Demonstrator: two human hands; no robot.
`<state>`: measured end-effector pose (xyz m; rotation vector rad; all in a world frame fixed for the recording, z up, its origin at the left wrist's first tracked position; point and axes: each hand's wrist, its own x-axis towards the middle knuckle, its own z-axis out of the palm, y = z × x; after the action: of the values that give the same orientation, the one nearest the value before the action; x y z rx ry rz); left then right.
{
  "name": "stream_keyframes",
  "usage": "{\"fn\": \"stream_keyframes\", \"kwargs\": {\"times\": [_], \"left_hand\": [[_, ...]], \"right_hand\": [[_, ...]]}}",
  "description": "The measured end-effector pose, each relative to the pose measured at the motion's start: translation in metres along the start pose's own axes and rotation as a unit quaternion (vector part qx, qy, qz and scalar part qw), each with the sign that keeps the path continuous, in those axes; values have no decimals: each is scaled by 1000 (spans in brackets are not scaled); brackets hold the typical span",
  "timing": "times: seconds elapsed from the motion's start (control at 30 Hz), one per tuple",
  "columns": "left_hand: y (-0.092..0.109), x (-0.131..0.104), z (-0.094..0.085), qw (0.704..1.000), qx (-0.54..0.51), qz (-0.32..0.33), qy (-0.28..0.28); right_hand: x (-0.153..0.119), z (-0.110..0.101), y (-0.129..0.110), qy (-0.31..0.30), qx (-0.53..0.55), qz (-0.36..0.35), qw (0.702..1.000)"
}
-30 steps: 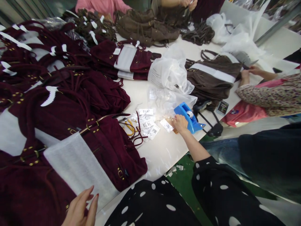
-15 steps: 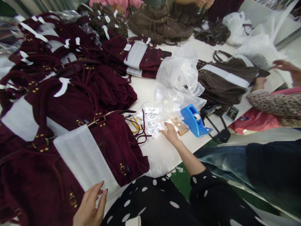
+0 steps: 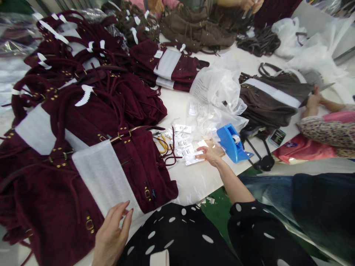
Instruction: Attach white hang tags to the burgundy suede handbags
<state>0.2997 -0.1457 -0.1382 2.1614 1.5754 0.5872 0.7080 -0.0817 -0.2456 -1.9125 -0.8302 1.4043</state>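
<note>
My left hand (image 3: pixel 113 231), fingers stretched and thumb apart, hovers by the front edge of a maroon handbag (image 3: pixel 155 177) and holds nothing. A white wrapping strip (image 3: pixel 104 175) lies across that bag, close to my fingertips. Over the table, my right hand (image 3: pixel 210 155) has its fingertips on a small clear packet with a printed white label (image 3: pixel 193 158), at the near side of a pile of similar packets (image 3: pixel 181 142). Yellow-handled scissors (image 3: pixel 163 144) lie partly under maroon cords left of the pile. A blue tape dispenser (image 3: pixel 231 144) stands just right of my right hand.
More maroon bags (image 3: pixel 91 74) are heaped at left and behind. Clear plastic bags (image 3: pixel 216 87) lie beyond the packets. A brown bag (image 3: pixel 271 92) lies at right, near a co-worker's hands (image 3: pixel 313 101). Another person's hands (image 3: pixel 251 4) show at the far side.
My right hand has closed its fingers on a label packet at the pile's near side. My left hand stays open by the bag. The view has shifted slightly, and the co-worker's hands have come together.
</note>
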Motion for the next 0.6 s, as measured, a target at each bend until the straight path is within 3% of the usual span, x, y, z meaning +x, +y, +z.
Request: {"fn": "stream_keyframes", "kwargs": {"times": [0.17,0.27,0.33,0.43,0.5,0.53,0.6], "left_hand": [[45,57,26,982,-176,-26,-65],[74,91,54,934,-303,-120,-144],[90,109,74,865,-388,-240,-208],[105,126,97,682,-522,-402,-317],[112,132,107,566,-597,-451,-347],[114,134,111,529,-627,-461,-338],[117,136,115,497,-677,-461,-287]], "right_hand": [[-17,-10,-12,-90,190,7,978],[-26,-8,-22,-103,252,6,962],[-32,-5,-28,-98,270,-1,958],[-43,0,-37,-91,302,-16,949],[-51,3,-41,-89,328,-22,940],[-55,4,-43,-87,340,-22,936],[-62,7,-43,-81,355,-16,931]]}}
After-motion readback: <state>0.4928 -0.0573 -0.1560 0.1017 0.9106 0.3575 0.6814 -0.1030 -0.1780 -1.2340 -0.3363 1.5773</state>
